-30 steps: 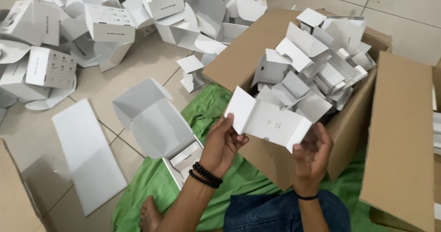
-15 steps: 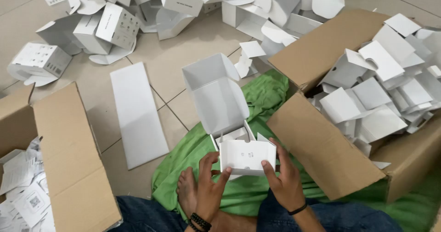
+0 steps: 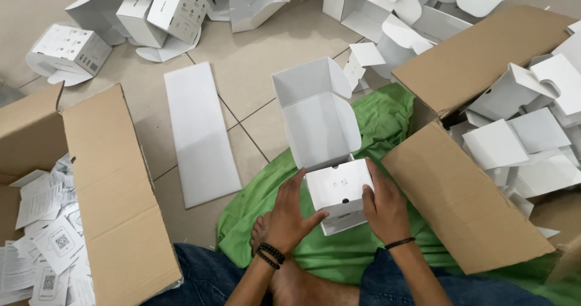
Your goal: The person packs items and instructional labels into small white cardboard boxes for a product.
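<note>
Compared with a moment before, the small white cardboard box [image 3: 339,188] with its open lid sat more squarely on the green cloth [image 3: 375,118], the left hand [image 3: 289,212] and right hand [image 3: 382,204] each clasping one side.
</note>
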